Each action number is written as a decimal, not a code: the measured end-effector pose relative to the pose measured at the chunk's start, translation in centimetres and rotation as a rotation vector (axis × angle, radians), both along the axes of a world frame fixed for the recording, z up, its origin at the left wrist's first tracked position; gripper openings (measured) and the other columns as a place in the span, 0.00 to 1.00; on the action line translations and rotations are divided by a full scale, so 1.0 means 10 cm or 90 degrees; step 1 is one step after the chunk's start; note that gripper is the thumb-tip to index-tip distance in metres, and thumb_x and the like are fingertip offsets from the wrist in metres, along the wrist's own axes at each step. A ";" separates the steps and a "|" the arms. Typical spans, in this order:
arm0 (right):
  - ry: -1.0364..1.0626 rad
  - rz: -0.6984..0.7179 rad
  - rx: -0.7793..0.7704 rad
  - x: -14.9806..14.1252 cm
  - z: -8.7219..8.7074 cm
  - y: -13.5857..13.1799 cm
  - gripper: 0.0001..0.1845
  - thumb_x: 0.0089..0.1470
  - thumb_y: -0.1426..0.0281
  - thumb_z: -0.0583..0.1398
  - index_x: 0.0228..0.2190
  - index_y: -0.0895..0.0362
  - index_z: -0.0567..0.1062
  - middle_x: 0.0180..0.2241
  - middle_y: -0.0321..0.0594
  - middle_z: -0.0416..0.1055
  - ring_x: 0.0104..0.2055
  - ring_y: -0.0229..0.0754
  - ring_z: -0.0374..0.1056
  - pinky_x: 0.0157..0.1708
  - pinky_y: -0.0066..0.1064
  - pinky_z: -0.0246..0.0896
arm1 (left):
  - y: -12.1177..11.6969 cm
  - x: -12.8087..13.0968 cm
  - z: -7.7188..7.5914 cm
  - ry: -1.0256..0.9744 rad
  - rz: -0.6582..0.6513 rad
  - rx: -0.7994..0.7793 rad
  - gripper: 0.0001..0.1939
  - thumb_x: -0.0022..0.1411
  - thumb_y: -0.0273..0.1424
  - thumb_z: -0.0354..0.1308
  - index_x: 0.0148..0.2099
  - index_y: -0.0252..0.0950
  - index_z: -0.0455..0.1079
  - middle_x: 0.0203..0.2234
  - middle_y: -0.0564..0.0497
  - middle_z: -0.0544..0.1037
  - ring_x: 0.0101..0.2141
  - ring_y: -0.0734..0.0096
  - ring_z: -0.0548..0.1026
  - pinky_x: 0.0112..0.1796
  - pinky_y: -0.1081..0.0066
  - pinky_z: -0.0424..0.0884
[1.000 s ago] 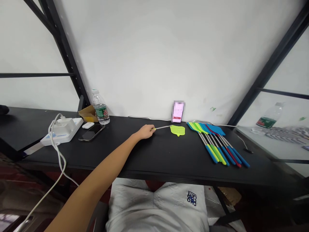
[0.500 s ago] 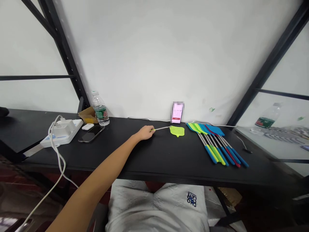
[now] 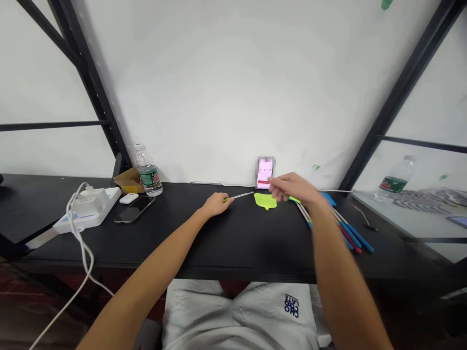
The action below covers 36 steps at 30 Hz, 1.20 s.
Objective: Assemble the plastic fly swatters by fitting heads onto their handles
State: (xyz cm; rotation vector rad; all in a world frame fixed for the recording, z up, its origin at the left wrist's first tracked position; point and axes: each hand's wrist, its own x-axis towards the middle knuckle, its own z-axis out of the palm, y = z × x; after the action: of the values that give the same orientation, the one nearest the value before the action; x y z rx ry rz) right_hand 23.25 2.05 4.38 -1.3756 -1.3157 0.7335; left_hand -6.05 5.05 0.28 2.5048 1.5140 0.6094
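My left hand (image 3: 216, 204) is closed around the yellow-green handle of a fly swatter's thin metal rod (image 3: 243, 195), low over the black tabletop. The rod's tip points right, close to a yellow-green fly swatter head (image 3: 265, 201) lying flat. Whether the two are joined, I cannot tell. My right hand (image 3: 290, 187), slightly blurred, hovers just right of and above that head, its fingers loosely bent and apart with nothing visible in them. Behind my right forearm lies a row of fly swatters (image 3: 359, 237) with blue, red and green parts, largely hidden.
A lit phone (image 3: 265, 172) leans on the white wall. To the left are a water bottle (image 3: 149, 172), a dark phone (image 3: 134, 210), a white case (image 3: 129, 198), a small carton (image 3: 130, 180) and a power strip (image 3: 87, 210) with white cables. A short cable (image 3: 370, 226) lies far right.
My right hand has come into view from the right, reaching over the row of swatters toward the yellow-green head. My left hand keeps its hold on the rod's handle. The view has shifted slightly.
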 end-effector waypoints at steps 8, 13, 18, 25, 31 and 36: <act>-0.455 -0.378 -0.080 -0.60 -0.44 0.07 0.31 0.53 0.52 0.61 0.46 0.66 0.73 0.50 0.64 0.67 0.54 0.61 0.63 0.49 0.44 0.58 | 0.01 0.01 0.00 0.044 0.008 0.008 0.24 0.66 0.49 0.45 0.27 0.38 0.66 0.27 0.48 0.75 0.30 0.66 0.72 0.28 0.71 0.56; -0.534 -0.391 -0.178 -0.60 -0.50 0.09 0.47 0.45 0.43 0.63 0.51 0.70 0.69 0.53 0.69 0.62 0.56 0.64 0.58 0.53 0.49 0.54 | 0.01 0.01 0.00 0.064 0.009 0.001 0.24 0.66 0.50 0.44 0.28 0.38 0.66 0.27 0.47 0.76 0.30 0.65 0.72 0.28 0.71 0.56; -0.472 -0.358 -0.239 -0.52 -0.44 0.11 0.51 0.37 0.46 0.70 0.52 0.70 0.67 0.54 0.69 0.61 0.56 0.62 0.60 0.52 0.46 0.59 | -0.01 0.02 0.02 0.076 0.016 -0.006 0.24 0.66 0.49 0.44 0.29 0.38 0.68 0.28 0.47 0.76 0.31 0.64 0.73 0.29 0.71 0.57; -0.193 -0.211 -0.163 -0.19 -0.49 0.20 0.31 0.28 0.63 0.76 0.35 0.62 0.75 0.39 0.56 0.74 0.40 0.52 0.72 0.30 0.32 0.65 | -0.04 0.02 0.03 0.061 0.013 0.003 0.24 0.66 0.49 0.45 0.28 0.37 0.67 0.27 0.46 0.76 0.30 0.64 0.73 0.28 0.71 0.58; 0.139 -0.008 -0.113 -0.22 -0.49 0.17 0.12 0.42 0.71 0.69 0.29 0.61 0.73 0.19 0.34 0.66 0.15 0.30 0.55 0.12 0.21 0.41 | 0.01 0.01 -0.01 0.046 0.003 0.030 0.25 0.67 0.49 0.44 0.27 0.37 0.67 0.26 0.47 0.75 0.31 0.64 0.73 0.30 0.71 0.59; 0.272 -0.099 0.021 -0.27 -0.37 0.08 0.10 0.52 0.67 0.64 0.29 0.60 0.71 0.16 0.32 0.63 0.13 0.28 0.53 0.09 0.20 0.40 | -0.01 0.02 -0.01 0.028 -0.005 0.041 0.25 0.68 0.48 0.44 0.28 0.37 0.68 0.25 0.47 0.75 0.30 0.65 0.72 0.30 0.72 0.58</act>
State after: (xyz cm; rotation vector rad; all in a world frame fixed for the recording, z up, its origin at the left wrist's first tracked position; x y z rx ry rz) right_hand 20.58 2.81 0.71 -1.1959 -0.8721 0.8389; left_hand -5.82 4.91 0.17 2.5860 1.5228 0.6157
